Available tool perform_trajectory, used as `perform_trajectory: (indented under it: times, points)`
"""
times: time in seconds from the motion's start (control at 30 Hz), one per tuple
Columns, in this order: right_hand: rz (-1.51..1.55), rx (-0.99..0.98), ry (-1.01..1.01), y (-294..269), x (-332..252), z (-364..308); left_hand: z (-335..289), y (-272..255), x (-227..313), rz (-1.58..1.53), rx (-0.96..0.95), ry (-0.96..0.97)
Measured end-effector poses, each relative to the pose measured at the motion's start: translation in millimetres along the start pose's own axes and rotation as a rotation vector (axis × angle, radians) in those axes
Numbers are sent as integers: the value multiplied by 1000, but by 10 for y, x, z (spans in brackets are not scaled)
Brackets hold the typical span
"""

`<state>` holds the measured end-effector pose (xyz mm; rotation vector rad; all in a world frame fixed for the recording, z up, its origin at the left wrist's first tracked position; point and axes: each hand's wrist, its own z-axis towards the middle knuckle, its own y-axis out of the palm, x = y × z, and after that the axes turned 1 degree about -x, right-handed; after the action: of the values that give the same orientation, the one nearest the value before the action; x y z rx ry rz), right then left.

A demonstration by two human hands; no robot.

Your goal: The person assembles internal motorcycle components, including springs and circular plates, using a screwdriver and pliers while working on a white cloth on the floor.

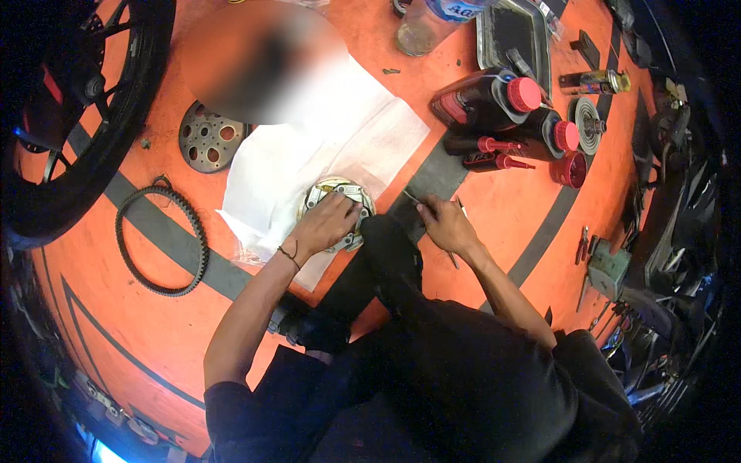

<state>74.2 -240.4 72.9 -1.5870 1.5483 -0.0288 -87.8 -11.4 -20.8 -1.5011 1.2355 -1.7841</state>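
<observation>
My left hand (328, 225) rests on a round metal clutch assembly (354, 236) with curved shoes around its edge, fingers curled over its middle and hiding part of it. The clutch lies on a white sheet (289, 166), near the sheet's close edge. To the right, my right hand (448, 224) pinches a thin metal rod-like tool (411, 197), whose tip points up and left toward the clutch. Another slim tool (454, 260) lies on the floor partly under my right hand; its kind is unclear.
A toothed drive belt (120, 245), a round plate with holes (208, 154) and a wheel with a black tire (147, 100) lie left. Right are black bottles with red caps (475, 100), a spray can (590, 82) and a pulley (587, 127). A tray (482, 46) stands beyond; a blurred patch covers the far middle.
</observation>
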Motion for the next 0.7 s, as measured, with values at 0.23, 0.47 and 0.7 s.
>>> perform_trajectory:
  times: [0.23,0.47,0.7]
  points:
    - [29,57,-23,58,46,-38,164,-189,-105,-31,-103,99]
    - [-18,85,21,214,272,-16,-71,55,106,-192,222,-240]
    - [-2,44,92,228,327,27,66,207,448,-351,553,-579]
